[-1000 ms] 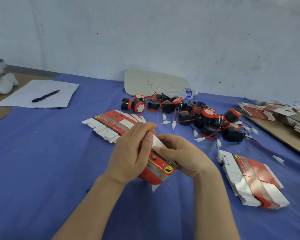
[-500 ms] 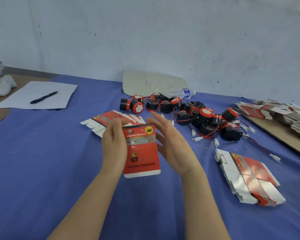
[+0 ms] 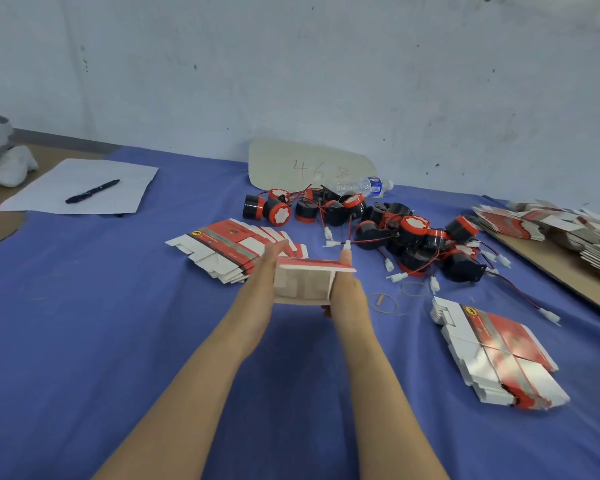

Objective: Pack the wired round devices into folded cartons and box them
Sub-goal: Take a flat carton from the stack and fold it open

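While one carton hangs above the table between the left hand, pressed flat, and the right hand, cupped round it, two stacks flank it and a dozen-ish devices tangle near the far edge.

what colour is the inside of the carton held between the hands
Plain pale tan inside the carton; its outer top edge is red. Head view shows it.

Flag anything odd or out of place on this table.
A water bottle lies on its side behind the round devices, whose red wires are tangled in one heap. The held carton looks intact.
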`<state>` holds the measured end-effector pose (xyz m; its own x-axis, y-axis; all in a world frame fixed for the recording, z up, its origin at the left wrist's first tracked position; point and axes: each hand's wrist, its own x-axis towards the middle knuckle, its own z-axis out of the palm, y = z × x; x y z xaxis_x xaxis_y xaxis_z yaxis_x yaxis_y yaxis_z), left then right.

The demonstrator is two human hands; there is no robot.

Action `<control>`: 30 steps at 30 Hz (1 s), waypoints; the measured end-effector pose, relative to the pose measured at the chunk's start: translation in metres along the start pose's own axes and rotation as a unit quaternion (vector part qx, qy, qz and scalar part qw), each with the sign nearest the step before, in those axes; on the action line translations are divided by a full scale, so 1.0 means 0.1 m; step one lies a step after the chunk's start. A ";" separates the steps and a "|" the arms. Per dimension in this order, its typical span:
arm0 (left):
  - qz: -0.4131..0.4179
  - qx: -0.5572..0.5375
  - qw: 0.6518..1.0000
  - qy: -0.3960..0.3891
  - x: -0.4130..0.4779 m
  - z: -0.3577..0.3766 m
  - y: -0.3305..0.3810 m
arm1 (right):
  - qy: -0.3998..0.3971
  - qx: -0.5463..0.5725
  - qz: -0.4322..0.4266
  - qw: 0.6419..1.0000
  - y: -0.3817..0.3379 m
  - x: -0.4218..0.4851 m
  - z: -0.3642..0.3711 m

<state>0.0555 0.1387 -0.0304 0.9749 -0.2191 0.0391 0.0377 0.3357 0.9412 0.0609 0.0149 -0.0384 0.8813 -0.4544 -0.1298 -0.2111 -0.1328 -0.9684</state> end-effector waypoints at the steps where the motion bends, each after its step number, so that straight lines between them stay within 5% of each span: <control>1: 0.008 0.025 1.000 0.000 0.00 0.03 -0.02 | 0.027 -0.020 -0.021 0.999 0.03 0.01 0.00; 7: 0.056 0.226 0.972 -0.016 0.01 0.03 -0.16 | 0.069 -0.137 -0.105 0.983 0.15 0.02 -0.05; 14: 0.060 0.198 0.969 0.133 0.12 -0.10 -0.20 | -0.095 -0.036 -0.129 0.986 0.15 -0.03 0.08; 20: 0.061 0.238 0.964 0.101 0.12 -0.11 -0.21 | -0.099 -0.117 -0.134 0.979 0.17 -0.02 0.05; 24: 0.060 0.232 0.965 0.103 0.13 -0.15 -0.18 | -0.150 0.022 -0.180 0.972 0.06 -0.13 0.00; 30: 0.035 0.252 0.957 0.140 0.16 -0.19 -0.17 | -0.167 0.147 -0.131 0.966 -0.04 -0.10 -0.05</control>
<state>0.0742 0.1470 -0.0525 0.9944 0.0654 0.0826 -0.0712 -0.1603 0.9845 0.0503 0.0155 -0.0324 0.9860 -0.1223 0.1131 0.1226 0.0732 -0.9898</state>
